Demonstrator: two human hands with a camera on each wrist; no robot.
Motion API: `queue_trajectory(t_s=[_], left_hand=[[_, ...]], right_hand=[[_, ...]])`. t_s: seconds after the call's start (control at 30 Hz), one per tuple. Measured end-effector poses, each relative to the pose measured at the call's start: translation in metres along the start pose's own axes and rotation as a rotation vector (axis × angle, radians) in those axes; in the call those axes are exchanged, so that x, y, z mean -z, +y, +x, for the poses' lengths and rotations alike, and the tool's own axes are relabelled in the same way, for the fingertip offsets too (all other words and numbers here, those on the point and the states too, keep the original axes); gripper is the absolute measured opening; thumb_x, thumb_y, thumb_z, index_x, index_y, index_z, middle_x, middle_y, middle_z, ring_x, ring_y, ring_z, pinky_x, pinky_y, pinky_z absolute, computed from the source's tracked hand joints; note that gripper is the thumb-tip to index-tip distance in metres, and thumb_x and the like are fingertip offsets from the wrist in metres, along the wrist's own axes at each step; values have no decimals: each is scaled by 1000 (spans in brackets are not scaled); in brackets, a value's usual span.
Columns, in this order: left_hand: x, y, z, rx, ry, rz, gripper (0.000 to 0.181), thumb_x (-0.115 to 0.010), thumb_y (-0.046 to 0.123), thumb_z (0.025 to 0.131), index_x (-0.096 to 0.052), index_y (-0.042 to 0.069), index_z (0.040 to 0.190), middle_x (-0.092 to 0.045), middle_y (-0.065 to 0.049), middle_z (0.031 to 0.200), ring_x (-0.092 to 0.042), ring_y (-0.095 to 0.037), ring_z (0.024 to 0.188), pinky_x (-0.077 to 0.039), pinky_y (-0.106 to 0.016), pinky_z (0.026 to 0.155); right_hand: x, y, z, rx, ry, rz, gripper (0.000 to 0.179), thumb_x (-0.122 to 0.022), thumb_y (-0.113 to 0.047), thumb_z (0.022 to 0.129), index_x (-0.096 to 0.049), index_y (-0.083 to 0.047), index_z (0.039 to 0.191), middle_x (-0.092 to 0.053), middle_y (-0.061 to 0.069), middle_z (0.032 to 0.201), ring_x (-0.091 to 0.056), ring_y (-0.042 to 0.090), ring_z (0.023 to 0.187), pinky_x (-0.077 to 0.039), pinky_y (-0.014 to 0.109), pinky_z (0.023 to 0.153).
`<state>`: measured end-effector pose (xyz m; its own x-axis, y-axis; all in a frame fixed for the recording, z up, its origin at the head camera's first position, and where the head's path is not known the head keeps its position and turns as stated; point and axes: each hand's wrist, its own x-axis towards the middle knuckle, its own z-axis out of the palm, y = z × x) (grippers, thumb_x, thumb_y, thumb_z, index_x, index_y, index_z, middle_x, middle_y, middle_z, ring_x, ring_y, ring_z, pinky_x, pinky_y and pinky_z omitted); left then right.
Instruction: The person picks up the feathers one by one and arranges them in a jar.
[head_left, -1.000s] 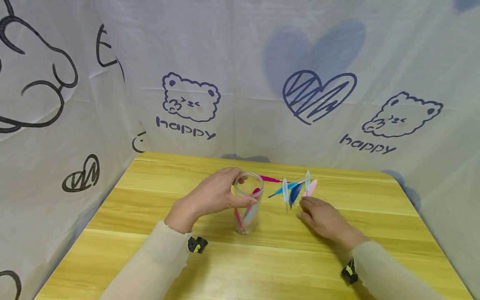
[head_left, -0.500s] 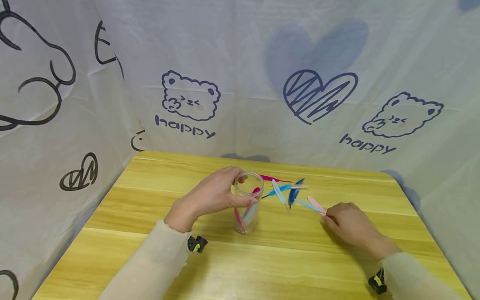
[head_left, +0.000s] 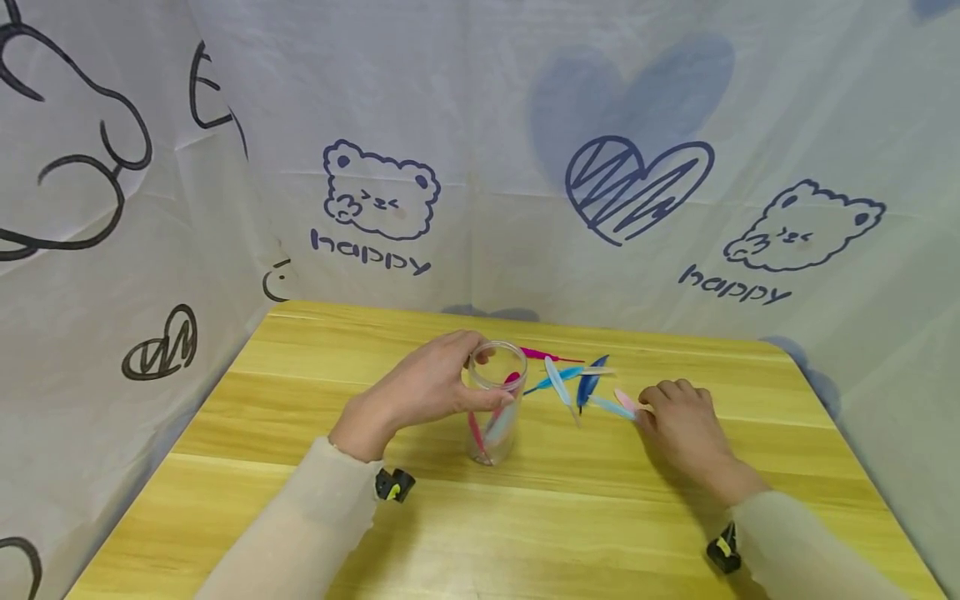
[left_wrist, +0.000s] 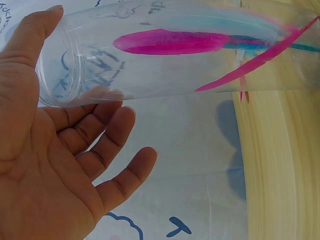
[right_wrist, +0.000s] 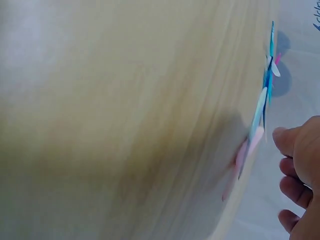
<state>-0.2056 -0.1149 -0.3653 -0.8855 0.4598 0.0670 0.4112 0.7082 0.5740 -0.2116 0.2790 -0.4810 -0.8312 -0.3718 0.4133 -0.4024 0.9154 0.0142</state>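
Note:
My left hand [head_left: 427, 387] grips a clear plastic jar [head_left: 498, 446] near its rim, thumb on one side and fingers on the other. The jar stands upright and lidless. Inside it are magenta feathers [left_wrist: 170, 42] and a pale blue feather [left_wrist: 220, 22]. My right hand [head_left: 686, 429] is close over a pink feather [head_left: 625, 400] and a light blue feather [head_left: 613, 407], which overlap on the table. In the right wrist view its fingers are loosely bent with nothing between them, apart from both feathers.
Between the jar and my right hand lie a dark blue feather [head_left: 592, 383], a bright blue feather [head_left: 555, 380] and a pale blue feather [head_left: 557, 382], partly crossed. A magenta feather [head_left: 540, 354] lies behind the jar. White printed cloth [head_left: 510, 250] hangs behind the wooden table [head_left: 570, 517].
My right hand drew the pink and light blue feathers rightward out of the pile, then let go and shifted slightly left and up. My left hand and the jar stayed put.

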Motion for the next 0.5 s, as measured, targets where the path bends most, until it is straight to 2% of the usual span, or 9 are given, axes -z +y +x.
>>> queue_trajectory(t_s=[0.3,0.5], left_hand=[[0,-1,1,-3,1,3,66,-80,61,87,-61,16,131,-64,2,126,-60,-20,111,-54,-41,101],[-1,-2,2,-9,0,4,66,-80,61,87,-61,15,131,-64,1,126,-62,-24,114,-53,-42,101]], right_hand=[[-13,-6,7,-18,-60,-46,19,-76,-19,97,-70,-4,107,-71,13,104,-60,36,99,-45,57,86],[-16,-7,8,-41,-95,-54,18,-76,-21,98,-69,-5,104,-69,11,101,-59,35,97,-43,57,86]])
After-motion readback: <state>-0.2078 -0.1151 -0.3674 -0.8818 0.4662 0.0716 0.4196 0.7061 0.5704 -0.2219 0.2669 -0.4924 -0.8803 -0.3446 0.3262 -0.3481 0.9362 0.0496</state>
